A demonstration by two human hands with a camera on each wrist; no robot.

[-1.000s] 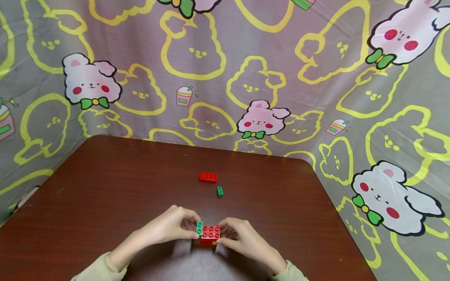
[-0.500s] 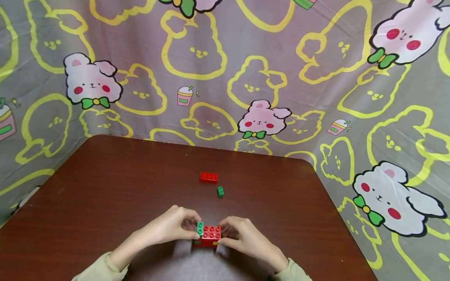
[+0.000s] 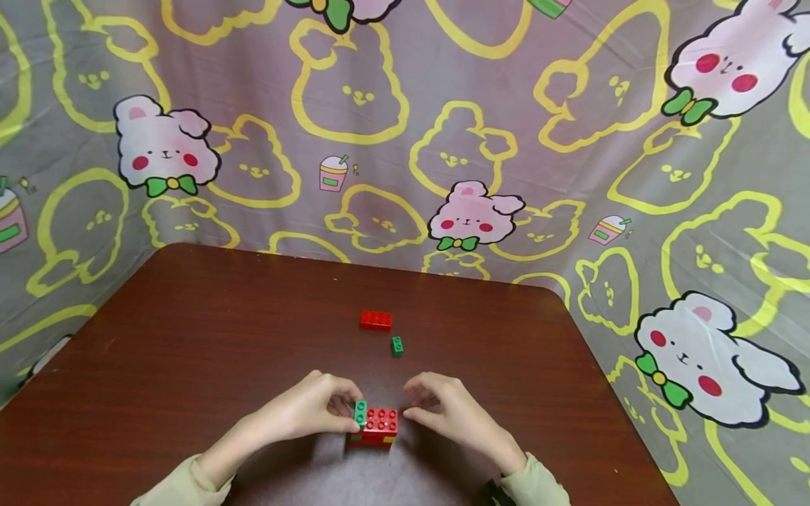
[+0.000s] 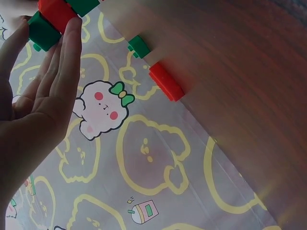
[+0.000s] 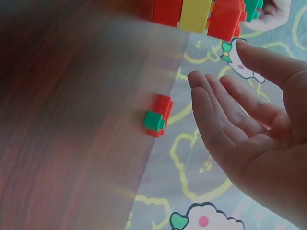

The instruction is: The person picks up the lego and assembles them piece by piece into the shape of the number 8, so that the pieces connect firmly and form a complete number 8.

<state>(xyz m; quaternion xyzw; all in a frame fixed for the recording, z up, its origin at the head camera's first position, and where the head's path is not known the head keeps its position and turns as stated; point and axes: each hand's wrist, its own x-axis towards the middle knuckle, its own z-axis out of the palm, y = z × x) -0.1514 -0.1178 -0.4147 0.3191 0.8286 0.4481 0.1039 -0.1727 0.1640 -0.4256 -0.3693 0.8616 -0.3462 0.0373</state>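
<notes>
A small stack of toy building bricks stands near the table's front, with a red brick (image 3: 382, 420) and a green brick (image 3: 360, 413) on top. Beneath them, green and yellow parts show above a red bottom layer. My left hand (image 3: 316, 406) pinches the green top brick between thumb and fingers; the left wrist view shows that green brick (image 4: 43, 31) between them. Just right of the stack, my right hand (image 3: 457, 416) is apart from it, fingers loosely bent and holding nothing. In the right wrist view a yellow brick (image 5: 195, 15) sits between red layers.
Beyond the hands, a loose green brick (image 3: 396, 346) and a loose red brick (image 3: 376, 320) lie on the brown table (image 3: 253, 316). A patterned cloth (image 3: 380, 169) hangs around the table's back and sides.
My right hand has let go of the stack's right side and moved a little to the right and away. The left hand and the stack have stayed in place.
</notes>
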